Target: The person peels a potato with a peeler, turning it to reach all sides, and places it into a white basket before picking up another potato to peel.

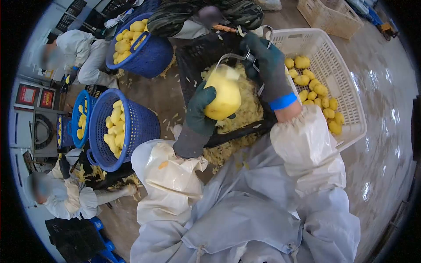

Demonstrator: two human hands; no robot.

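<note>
My left hand (201, 107), in a dark green and grey glove, is closed around a large peeled yellow potato (224, 95). Gripped in my right hand (264, 57), also gloved and with a blue band at the wrist, is a metal peeler (232, 56). Its curved end is at the potato's upper side, where motion blur hides whether it touches. Below both hands lies a black crate (188, 79) holding a heap of pale peelings (247, 103).
A white crate (351, 94) with several potatoes (319, 90) stands at right. Blue baskets of potatoes (147, 127) (153, 55) are at left. Co-workers (72, 188) (90, 55) sit farther left, and another person (188, 17) is opposite. Peelings litter the floor.
</note>
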